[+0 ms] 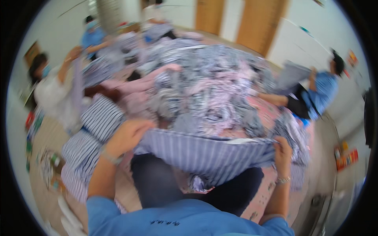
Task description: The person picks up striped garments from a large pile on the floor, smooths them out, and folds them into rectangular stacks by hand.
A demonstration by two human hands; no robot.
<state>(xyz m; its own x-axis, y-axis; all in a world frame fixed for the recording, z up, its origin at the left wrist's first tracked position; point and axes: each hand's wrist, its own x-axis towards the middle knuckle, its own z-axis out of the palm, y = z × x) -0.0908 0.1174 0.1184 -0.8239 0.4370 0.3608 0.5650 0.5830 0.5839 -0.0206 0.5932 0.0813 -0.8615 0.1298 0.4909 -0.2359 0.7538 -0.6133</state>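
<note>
A blue-grey striped cloth garment [203, 150] is stretched out between my two hands, above my dark-trousered legs. My left hand [130, 134] grips its left end, and my right hand [283, 152] pinches the right end. The upper edge runs almost straight, with a strip of white showing near the right. Lower down, the cloth hangs between my knees, where a bunched end touches or nears the pink floor covering [260, 191]. Blur hides the fingertips and the exact kind of garment.
A large heap of striped, grey and pink cloth [206, 88] lies ahead. Black-and-white striped bundles [102, 118] are stacked at my left; more striped cloth [295, 141] lies at right. Co-workers sit around the heap: one person [56, 91] at left, another [322, 88] at right, two farther back.
</note>
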